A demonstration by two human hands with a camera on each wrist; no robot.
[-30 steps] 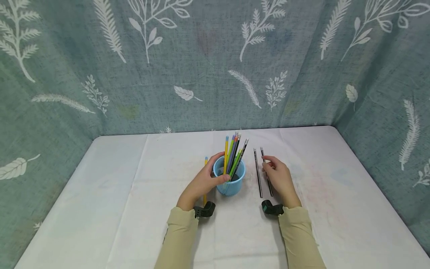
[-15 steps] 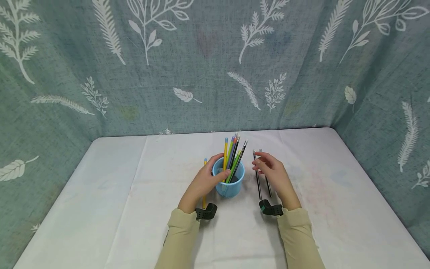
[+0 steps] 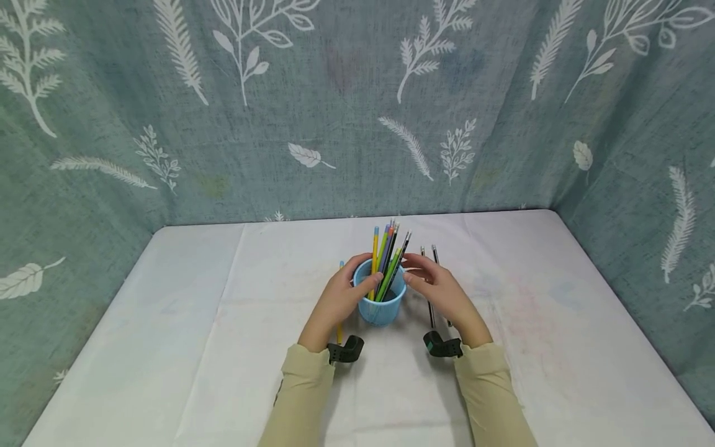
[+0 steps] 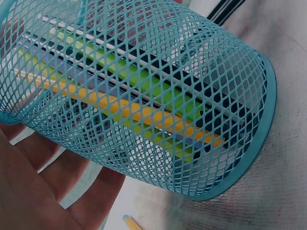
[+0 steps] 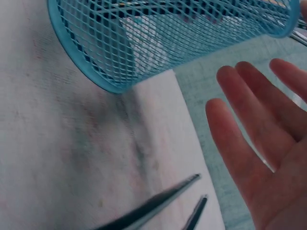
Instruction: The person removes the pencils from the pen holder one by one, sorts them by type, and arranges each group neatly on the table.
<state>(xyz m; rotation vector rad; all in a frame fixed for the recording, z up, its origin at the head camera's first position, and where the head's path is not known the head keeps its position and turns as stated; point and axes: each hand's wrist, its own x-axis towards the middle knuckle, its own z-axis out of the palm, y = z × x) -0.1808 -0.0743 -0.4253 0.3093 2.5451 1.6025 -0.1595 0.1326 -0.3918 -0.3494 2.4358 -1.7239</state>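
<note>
A light blue mesh pencil cup stands mid-table with several pencils leaning in it, among them yellow, green and black ones. My left hand holds the cup from its left side, thumb over the rim and fingers round the far side. On the opposite side, my right hand is at the rim, thumb and forefinger close to it. The right wrist view shows the fingers of that hand extended and spread, apart from the mesh. Through the mesh the pencils slant toward the base in the left wrist view.
Two black pencils lie on the white tablecloth, partly under my right hand. A yellow pencil lies left of the cup, mostly hidden by my left hand. A green leaf-patterned curtain encloses the back and sides.
My right hand has moved left from the black pencils on the table to the cup's right rim. The left hand stays at the cup, which has hardly shifted.
</note>
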